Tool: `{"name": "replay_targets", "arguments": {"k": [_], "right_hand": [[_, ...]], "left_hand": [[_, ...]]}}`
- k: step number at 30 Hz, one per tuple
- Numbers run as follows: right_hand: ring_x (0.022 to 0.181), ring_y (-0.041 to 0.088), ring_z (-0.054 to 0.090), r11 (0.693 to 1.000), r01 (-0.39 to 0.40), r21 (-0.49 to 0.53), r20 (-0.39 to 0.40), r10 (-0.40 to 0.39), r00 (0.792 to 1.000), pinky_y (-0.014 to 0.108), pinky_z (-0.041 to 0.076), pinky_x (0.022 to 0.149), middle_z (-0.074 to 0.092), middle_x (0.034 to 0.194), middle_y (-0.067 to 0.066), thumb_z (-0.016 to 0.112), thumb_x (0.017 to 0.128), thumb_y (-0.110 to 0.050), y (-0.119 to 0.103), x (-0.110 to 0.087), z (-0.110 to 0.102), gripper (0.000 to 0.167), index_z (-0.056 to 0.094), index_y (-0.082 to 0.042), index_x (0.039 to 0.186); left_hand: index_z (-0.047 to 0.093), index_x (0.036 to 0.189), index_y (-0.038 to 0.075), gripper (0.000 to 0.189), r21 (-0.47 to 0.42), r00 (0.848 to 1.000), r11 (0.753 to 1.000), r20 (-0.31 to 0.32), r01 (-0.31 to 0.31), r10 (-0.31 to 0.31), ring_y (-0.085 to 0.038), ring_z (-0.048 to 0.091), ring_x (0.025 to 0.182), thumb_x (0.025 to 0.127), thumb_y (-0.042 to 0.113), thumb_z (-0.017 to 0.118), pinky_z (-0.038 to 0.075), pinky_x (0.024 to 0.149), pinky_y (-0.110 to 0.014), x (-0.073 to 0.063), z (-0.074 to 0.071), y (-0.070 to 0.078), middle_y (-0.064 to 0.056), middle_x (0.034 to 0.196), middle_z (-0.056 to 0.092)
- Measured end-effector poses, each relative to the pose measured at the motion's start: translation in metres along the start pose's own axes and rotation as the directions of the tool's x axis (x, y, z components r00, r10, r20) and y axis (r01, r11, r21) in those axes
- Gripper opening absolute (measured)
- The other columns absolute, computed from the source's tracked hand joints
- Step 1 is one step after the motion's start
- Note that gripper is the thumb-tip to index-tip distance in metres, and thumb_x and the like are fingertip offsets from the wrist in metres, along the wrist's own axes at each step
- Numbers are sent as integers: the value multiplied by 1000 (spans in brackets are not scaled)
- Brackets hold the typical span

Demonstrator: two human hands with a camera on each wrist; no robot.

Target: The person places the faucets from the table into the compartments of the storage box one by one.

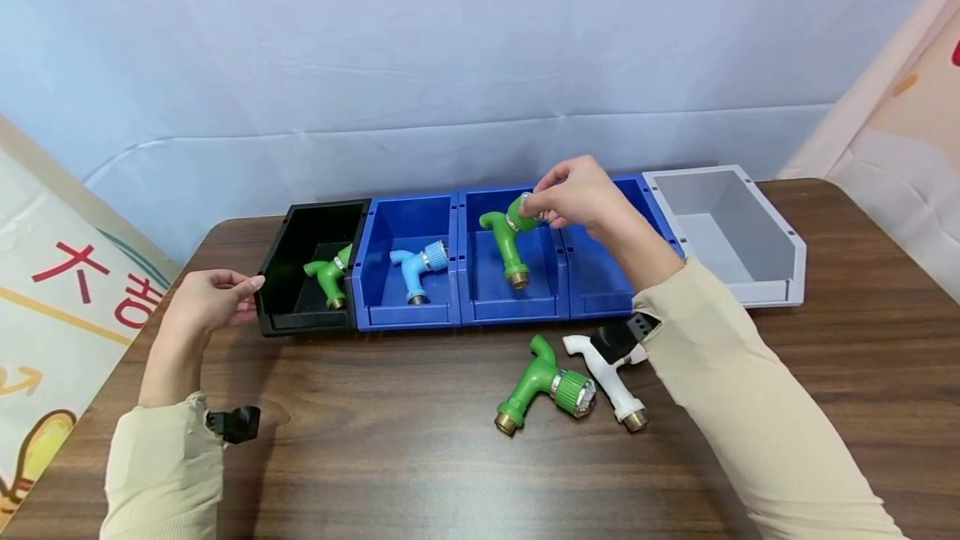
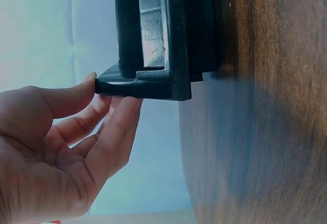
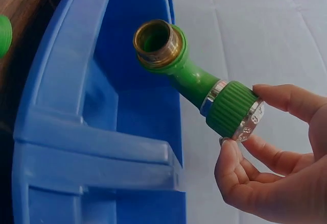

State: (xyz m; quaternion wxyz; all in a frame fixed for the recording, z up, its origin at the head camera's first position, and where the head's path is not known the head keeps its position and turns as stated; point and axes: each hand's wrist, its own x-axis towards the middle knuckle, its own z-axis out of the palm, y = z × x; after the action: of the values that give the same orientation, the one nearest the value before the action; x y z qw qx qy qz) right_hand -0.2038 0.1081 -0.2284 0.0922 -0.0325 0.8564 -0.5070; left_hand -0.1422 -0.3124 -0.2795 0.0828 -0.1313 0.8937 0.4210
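My right hand (image 1: 585,194) pinches a green faucet (image 1: 507,244) by its ribbed knob, whose silvery end shows between thumb and fingers in the right wrist view. The faucet hangs over the middle blue bin (image 1: 513,311), its brass threaded end (image 3: 158,43) pointing down. At the far left, my left hand (image 1: 213,302) grips the side rim of the black bin (image 1: 307,325), thumb on the rim and fingers against the outer wall. Inside that bin lies another green faucet (image 1: 328,280). A light blue faucet (image 1: 416,269) lies in the blue bin (image 1: 408,317) beside it.
On the wooden table (image 1: 360,440) in front of the bins lie a green faucet (image 1: 536,386) and a white faucet (image 1: 611,377), close together. A further blue bin (image 1: 600,302) and a grey-white bin (image 1: 765,294) continue the row rightward. Pale cloth (image 1: 420,48) hangs behind.
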Motion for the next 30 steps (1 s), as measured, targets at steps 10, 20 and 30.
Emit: {"name": "replay_targets", "arguments": {"k": [10, 20, 30], "right_hand": [[60, 14, 53, 998, -49, -35, 12, 50, 999, 23, 50, 56, 58, 89, 11, 71, 78, -12, 1, 9, 16, 24, 62, 2, 95], [54, 13, 53, 990, -67, -127, -18, 65, 998, 28, 49, 58, 59, 90, 11, 73, 77, -15, 5, 14, 29, 22, 65, -1, 91], [83, 27, 59, 982, -62, -177, -19, 59, 998, 36, 53, 70, 61, 96, 13, 73, 75, -12, 11, 19, 39, 20, 67, 1, 89]], "left_hand": [[49, 111, -13, 45, 11, 1000, 1000, -10, -5, 5, -4, 58, 66, 95, 30, 48, 55, 69, -29, 1, -2, -1, -6, 82, 54], [49, 111, -13, 45, 4, 1000, 1000, 1, -3, 3, -5, 58, 66, 95, 29, 48, 55, 69, -29, 0, -1, -1, -6, 81, 53], [48, 112, -14, 46, -6, 1000, 1000, 11, -7, 7, -4, 58, 65, 95, 28, 48, 55, 67, -26, -1, -2, -1, -3, 78, 54]]}}
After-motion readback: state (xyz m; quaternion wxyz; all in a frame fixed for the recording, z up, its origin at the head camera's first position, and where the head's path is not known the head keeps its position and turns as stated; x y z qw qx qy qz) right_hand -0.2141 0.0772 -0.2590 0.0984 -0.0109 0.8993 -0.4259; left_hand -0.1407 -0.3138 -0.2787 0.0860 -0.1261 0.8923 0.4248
